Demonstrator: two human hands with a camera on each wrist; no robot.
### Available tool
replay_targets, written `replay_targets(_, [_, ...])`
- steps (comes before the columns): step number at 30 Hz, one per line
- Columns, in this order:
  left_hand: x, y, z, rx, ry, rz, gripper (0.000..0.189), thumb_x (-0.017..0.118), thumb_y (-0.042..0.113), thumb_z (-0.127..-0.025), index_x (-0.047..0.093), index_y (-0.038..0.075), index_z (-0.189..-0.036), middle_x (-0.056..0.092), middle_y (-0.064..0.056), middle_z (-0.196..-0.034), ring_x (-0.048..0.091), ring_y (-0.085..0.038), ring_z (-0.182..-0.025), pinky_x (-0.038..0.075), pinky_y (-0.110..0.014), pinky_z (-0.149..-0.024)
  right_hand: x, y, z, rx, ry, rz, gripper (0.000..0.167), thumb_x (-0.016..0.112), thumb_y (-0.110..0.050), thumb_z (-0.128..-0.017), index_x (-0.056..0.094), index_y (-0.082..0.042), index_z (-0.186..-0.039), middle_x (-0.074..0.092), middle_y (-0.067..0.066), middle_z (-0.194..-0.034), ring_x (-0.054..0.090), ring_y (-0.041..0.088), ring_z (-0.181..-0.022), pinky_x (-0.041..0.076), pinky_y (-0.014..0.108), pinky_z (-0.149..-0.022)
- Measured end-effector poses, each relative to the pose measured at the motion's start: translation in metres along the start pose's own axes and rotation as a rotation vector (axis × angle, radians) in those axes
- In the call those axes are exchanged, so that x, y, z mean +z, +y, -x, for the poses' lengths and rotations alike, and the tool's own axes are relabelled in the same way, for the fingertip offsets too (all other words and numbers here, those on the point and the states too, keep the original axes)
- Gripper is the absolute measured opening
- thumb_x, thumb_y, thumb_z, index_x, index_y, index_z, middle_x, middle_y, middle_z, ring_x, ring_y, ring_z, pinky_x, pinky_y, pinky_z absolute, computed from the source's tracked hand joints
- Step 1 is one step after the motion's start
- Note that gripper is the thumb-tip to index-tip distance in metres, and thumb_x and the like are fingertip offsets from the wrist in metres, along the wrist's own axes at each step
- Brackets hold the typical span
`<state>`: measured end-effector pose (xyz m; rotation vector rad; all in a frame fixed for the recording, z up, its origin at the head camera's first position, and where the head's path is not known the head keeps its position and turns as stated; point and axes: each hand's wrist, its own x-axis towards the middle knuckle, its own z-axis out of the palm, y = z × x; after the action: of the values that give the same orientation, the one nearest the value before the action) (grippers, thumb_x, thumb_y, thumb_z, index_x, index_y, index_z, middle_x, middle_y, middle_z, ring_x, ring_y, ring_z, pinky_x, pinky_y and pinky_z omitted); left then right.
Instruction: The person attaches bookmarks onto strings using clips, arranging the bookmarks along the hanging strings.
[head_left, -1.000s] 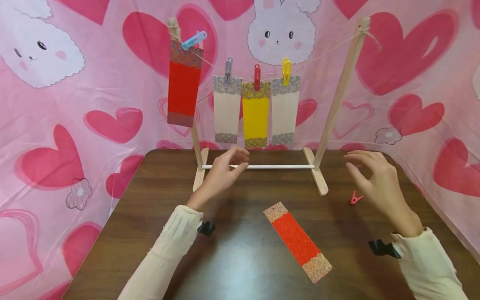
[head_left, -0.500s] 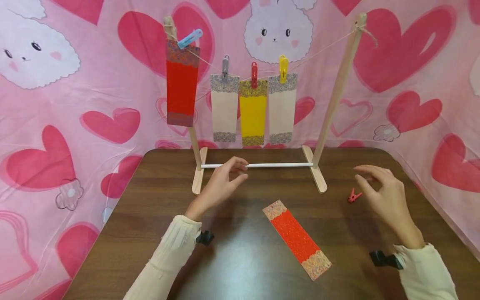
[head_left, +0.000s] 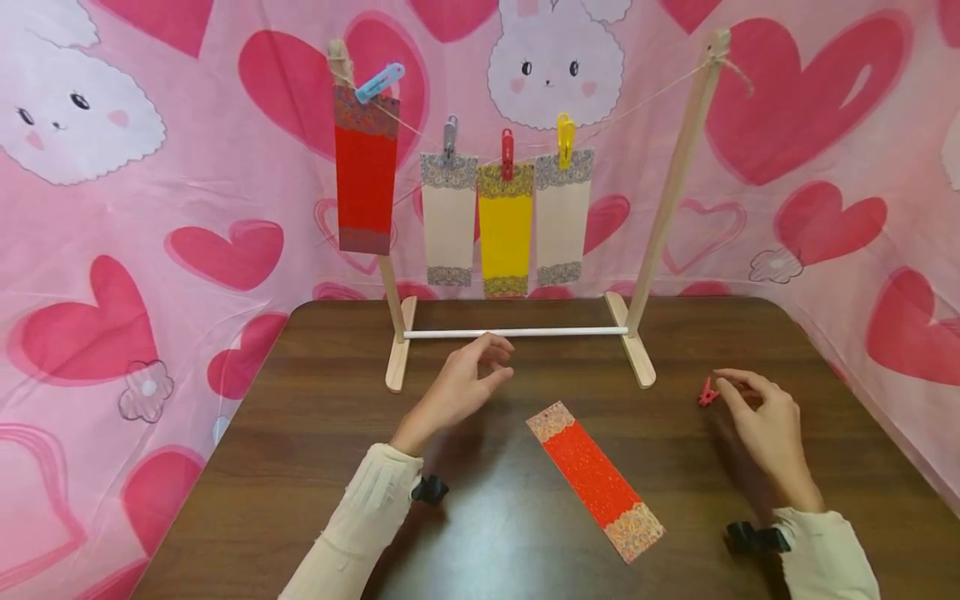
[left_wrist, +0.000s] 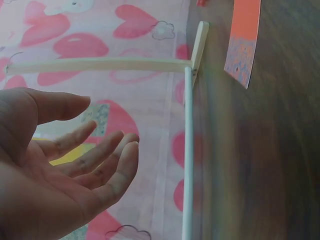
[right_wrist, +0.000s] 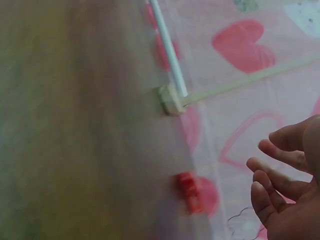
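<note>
My right hand [head_left: 768, 425] hovers over the right of the table, thumb and fingers loosely bent and holding nothing. Its fingertips are close to a small red clothespin [head_left: 707, 393] lying on the wood; the right wrist view shows a gap between the fingers and the clothespin [right_wrist: 190, 192]. Left of the table's middle, my left hand [head_left: 459, 387] hangs in the air in front of the white rod [head_left: 555, 332], its fingers relaxed around nothing. Between the hands a red card [head_left: 592, 479] with gold patterned ends lies slanted on the table.
Behind stands a wooden frame [head_left: 675, 183] with a string. On it hang a red card [head_left: 366, 179], two white cards and a yellow card [head_left: 506, 229], clipped by blue, grey, red and yellow clothespins. A pink heart-patterned cloth [head_left: 225, 142] backs the table.
My right hand has come down toward the red clothespin on the table. My left hand has shifted slightly down and to the right. The cards and frame stay as they were.
</note>
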<state>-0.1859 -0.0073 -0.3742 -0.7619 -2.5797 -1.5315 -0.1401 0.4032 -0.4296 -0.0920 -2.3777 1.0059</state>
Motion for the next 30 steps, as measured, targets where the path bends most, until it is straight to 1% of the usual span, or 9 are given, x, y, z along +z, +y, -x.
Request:
replay_targets(3, [0.007,-0.001,0.002,-0.016,-0.016,-0.006,0.024,0.068,0.006,-0.093,0.06,0.009,-0.115,0.069,-0.006,-0.107,0.064,-0.015,-0.089,0.053,-0.029,-0.078,0.003,0.009,0.002,0.054,0.005,-0.006,0.022,0.069,-0.022,-0.095,0.074,-0.009,-0.111,0.065,-0.025,-0.094,0.054,-0.012,-0.079,0.04,0.014,-0.066])
replay_targets(7, [0.017,-0.002,0.004,-0.027,-0.045,0.003,0.023,0.067,0.006,-0.093,0.06,0.008,-0.115,0.07,-0.007,-0.105,0.066,-0.018,-0.09,0.054,-0.028,-0.079,0.008,0.019,0.007,0.097,-0.009,-0.017,0.026,0.07,-0.021,-0.094,0.072,-0.006,-0.115,0.066,-0.007,-0.106,0.053,-0.013,-0.084,0.039,0.011,-0.072])
replay_targets(11, [0.029,-0.003,0.007,-0.012,-0.068,0.016,0.023,0.067,0.004,-0.092,0.06,0.006,-0.114,0.069,-0.01,-0.106,0.067,-0.024,-0.092,0.055,-0.035,-0.083,0.01,0.028,0.012,0.114,-0.03,-0.035,0.032,0.071,-0.018,-0.093,0.068,-0.003,-0.121,0.059,0.014,-0.119,0.05,-0.007,-0.092,0.038,0.008,-0.076])
replay_targets(15, [0.041,-0.004,0.007,0.003,-0.09,0.009,0.023,0.067,0.003,-0.092,0.06,0.005,-0.114,0.068,-0.013,-0.108,0.067,-0.028,-0.097,0.054,-0.044,-0.088,0.007,0.037,0.015,0.149,-0.09,-0.045,0.042,0.069,-0.021,-0.095,0.061,0.0,-0.13,0.052,0.018,-0.128,0.046,0.0,-0.098,0.036,0.004,-0.076])
replay_targets(18, [0.049,-0.004,0.008,-0.009,-0.127,-0.03,0.024,0.067,0.006,-0.093,0.061,0.005,-0.116,0.067,-0.015,-0.114,0.065,-0.032,-0.105,0.052,-0.045,-0.093,0.005,0.042,0.016,0.161,-0.148,-0.037,0.049,0.067,-0.025,-0.096,0.056,0.001,-0.136,0.049,0.021,-0.133,0.044,0.003,-0.102,0.035,0.002,-0.075])
replay_targets(21, [0.06,-0.004,0.011,0.018,-0.192,-0.132,0.029,0.065,0.01,-0.095,0.06,0.004,-0.123,0.065,-0.015,-0.12,0.062,-0.033,-0.111,0.049,-0.042,-0.096,0.005,0.045,0.016,0.155,-0.18,-0.021,0.051,0.067,-0.027,-0.096,0.055,0.001,-0.137,0.05,0.024,-0.135,0.044,0.007,-0.105,0.034,0.001,-0.076])
replay_targets(27, [0.078,0.0,0.023,0.098,-0.397,-0.366,0.044,0.057,0.018,-0.101,0.05,0.005,-0.143,0.055,-0.008,-0.143,0.051,-0.021,-0.131,0.04,-0.033,-0.109,0.003,0.046,0.018,0.141,-0.204,0.024,0.046,0.067,-0.028,-0.096,0.06,-0.001,-0.131,0.052,0.023,-0.134,0.045,0.005,-0.105,0.034,0.002,-0.075])
replay_targets(28, [0.079,0.001,0.024,0.107,-0.424,-0.387,0.045,0.057,0.019,-0.101,0.05,0.007,-0.144,0.053,-0.006,-0.145,0.051,-0.017,-0.131,0.039,-0.032,-0.11,0.003,0.046,0.019,0.138,-0.202,0.027,0.045,0.067,-0.028,-0.096,0.061,-0.001,-0.131,0.052,0.023,-0.134,0.044,0.0,-0.104,0.034,0.002,-0.075])
replay_targets(30, [0.08,0.002,0.026,0.125,-0.464,-0.389,0.044,0.057,0.018,-0.102,0.05,0.008,-0.144,0.06,-0.006,-0.137,0.062,-0.012,-0.108,0.046,-0.026,-0.099,0.003,0.047,0.018,0.132,-0.194,0.029,0.043,0.067,-0.027,-0.096,0.062,-0.001,-0.13,0.053,0.022,-0.132,0.04,-0.008,-0.1,0.034,0.002,-0.074])
